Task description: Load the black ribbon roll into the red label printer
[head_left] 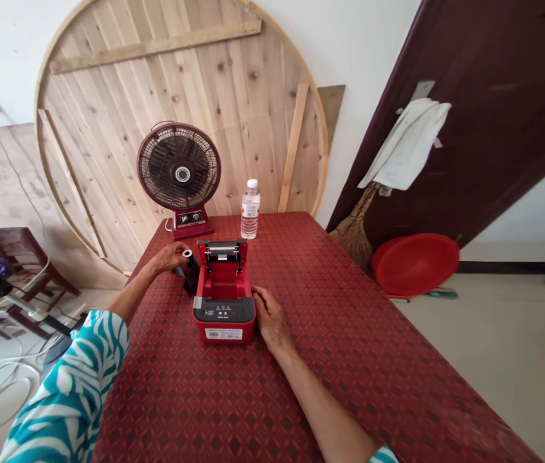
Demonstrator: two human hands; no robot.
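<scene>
Red-patterned table (344, 334): boxy red plastic printer with dark-grey panel (224, 312) toward far end.
Printer so far: lid up, not yet shut; no roll visible in bay.
Right hand (271, 316): fingers loosely bent at printer's right side, tips partly hidden.
Left hand (168, 258): whether pinching, cannot tell.
Black cylinder, pale ring end (190, 272): at left fingers, outside bay; lower part unclear.

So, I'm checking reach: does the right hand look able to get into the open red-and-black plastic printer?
Probably yes: the right hand is at the side of the printer, the hinged lid stands raised, and nothing visible covers the red compartment.
</scene>
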